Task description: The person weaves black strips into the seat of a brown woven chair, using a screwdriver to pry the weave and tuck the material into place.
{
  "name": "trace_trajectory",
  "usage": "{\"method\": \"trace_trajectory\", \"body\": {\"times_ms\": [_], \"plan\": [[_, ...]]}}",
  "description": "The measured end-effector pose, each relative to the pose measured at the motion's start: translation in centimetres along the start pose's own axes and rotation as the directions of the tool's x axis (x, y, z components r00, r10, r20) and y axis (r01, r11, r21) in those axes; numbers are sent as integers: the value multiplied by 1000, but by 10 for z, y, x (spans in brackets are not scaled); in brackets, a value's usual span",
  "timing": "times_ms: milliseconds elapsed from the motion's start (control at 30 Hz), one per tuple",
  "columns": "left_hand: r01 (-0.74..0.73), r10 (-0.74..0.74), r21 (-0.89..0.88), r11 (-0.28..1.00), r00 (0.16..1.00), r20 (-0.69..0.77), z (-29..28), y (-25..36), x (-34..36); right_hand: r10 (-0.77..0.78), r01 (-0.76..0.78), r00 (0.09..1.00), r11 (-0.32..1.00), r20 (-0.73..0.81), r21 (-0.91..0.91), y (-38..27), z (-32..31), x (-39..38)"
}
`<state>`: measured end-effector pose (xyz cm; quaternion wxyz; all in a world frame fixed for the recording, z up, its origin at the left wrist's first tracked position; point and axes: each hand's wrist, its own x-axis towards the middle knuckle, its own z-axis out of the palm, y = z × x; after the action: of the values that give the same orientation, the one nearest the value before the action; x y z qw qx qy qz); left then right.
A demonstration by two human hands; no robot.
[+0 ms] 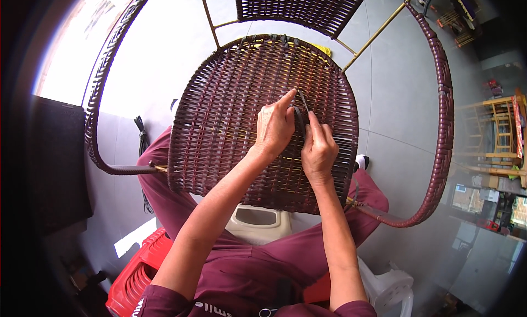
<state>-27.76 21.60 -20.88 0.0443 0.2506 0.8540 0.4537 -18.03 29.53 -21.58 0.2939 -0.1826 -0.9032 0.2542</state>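
A dark brown woven wicker chair seat (219, 119) lies tilted across my lap, its weave facing up. A thin dark weaving strip (303, 101) rises from the right half of the seat and bends into a small loop between my hands. My left hand (274, 125) is closed over the weave, index finger pointed forward at the strip and thumb beside the loop. Close to its right, my right hand (319, 149) pinches the strip between thumb and index finger. The fingertips hide where the strip enters the weave.
Wrapped armrests (442, 114) curve out on both sides, and a woven backrest (296, 10) joins by bare metal rods at the far side. A beige plastic stool (258, 224) stands under the seat. A red plastic stool (140, 267) is at left. Bundled dark strips (141, 136) hang beside my left leg.
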Motion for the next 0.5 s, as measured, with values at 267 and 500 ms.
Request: {"method": "trace_trajectory", "body": {"times_ms": [267,500], "plan": [[50,-53,41,998,996,73,-6,7,3,-13,13,1000,1000,-15,-8,1,1,0],[75,-88,100,992,987,133,-8,7,4,-30,29,999,999,-31,-22,3,3,-1]]}}
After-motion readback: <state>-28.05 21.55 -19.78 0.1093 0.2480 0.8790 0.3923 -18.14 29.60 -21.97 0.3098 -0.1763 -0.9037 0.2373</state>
